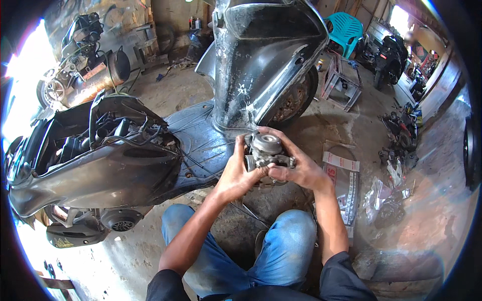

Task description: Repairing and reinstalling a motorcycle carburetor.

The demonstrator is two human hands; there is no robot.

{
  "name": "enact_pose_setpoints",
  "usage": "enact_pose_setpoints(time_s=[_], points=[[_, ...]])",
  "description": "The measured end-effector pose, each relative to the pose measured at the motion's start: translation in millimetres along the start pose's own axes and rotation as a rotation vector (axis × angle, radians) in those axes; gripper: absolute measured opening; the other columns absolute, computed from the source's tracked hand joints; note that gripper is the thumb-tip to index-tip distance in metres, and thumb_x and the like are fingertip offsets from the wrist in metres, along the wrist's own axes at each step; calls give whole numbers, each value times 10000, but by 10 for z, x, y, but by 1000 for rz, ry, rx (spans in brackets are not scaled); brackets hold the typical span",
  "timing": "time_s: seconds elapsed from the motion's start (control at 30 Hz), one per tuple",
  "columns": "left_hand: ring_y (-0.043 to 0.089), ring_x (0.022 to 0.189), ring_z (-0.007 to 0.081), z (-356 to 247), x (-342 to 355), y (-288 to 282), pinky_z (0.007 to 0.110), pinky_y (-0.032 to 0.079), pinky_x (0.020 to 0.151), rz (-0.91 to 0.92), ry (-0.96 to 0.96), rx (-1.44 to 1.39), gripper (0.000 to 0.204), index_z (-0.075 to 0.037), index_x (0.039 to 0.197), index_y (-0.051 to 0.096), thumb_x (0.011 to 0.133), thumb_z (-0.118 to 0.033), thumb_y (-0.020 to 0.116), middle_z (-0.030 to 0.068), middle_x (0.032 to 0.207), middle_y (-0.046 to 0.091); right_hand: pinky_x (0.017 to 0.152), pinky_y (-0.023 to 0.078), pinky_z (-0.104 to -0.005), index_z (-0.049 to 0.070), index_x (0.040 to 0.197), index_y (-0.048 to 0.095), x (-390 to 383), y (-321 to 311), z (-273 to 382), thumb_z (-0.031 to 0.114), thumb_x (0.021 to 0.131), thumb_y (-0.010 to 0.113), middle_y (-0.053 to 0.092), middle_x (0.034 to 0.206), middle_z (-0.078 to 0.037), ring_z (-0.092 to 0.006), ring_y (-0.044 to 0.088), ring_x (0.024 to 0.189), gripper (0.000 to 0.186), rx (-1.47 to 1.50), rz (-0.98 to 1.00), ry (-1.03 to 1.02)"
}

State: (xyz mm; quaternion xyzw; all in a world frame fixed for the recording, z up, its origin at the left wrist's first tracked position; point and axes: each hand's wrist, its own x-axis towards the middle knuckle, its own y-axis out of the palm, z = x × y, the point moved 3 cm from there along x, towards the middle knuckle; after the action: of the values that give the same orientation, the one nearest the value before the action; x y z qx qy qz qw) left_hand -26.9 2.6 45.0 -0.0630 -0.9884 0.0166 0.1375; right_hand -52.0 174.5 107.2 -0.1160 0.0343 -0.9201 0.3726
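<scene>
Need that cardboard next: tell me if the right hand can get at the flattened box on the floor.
Probably yes: the flattened box lies uncovered just beside the right hand, but both hands grip the carburetor, so it must let go first.

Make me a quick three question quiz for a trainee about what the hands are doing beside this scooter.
1. True or false: both the left hand and the right hand grip the carburetor.
2. Which is nearest the hands? A the turquoise plastic chair B the scooter's footboard C the flattened cardboard box
3. Fill in: the person's knees are clad in blue ____.

Key: 1 true. 2 B. 3 jeans.
</scene>
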Motion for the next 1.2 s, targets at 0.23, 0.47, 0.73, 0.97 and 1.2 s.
enact_pose_setpoints(time_s=[0.23,0.47,0.73,0.97,1.2], points=[[608,1150,262,4,45,38,405,518,974,58,-31,-106,905,-69,1539,260,874,-343,808,205,1373,497,1096,416,-350,105,1424,529,-117,69,-265,334,913,767,579,1351,-75,-188,542,1258,608,61,-379,-107],[291,590,48,-87,49,-41,234,243,509,-84,-109,-379,353,-121,1103,461,1070,-472,434,-35,781,374,987,474,-303,79,1301,569,-187,-191,-441,257,1027,614,627,1220,-30,-133,599,1104,330,386,-848,-187],[309,691,94,17,-47,216,293,325,611,83,-16,3,523,-72,842,433,1115,-508,337,-31,762,361,952,462,-281,66,1323,532,-209,-186,-475,270,1056,577,596,1193,-44,-115,560,1051,339,1,-1009,-245],[534,648,378,46,-179,509,468,448,676,235,-174,172,652,59,920,582,1105,-515,335,244,688,551,1001,437,-308,73,1367,488,-97,-51,-618,265,1063,562,565,1258,-78,-143,541,1107,367,230,-1031,-261],[569,646,442,40,-245,539,485,451,634,-109,-76,293,521,46,914,608,1098,-412,443,267,712,566,1008,444,-321,70,1389,464,-23,26,-653,280,1050,587,554,1286,-98,-168,545,1147,417,266,-1126,-247]])
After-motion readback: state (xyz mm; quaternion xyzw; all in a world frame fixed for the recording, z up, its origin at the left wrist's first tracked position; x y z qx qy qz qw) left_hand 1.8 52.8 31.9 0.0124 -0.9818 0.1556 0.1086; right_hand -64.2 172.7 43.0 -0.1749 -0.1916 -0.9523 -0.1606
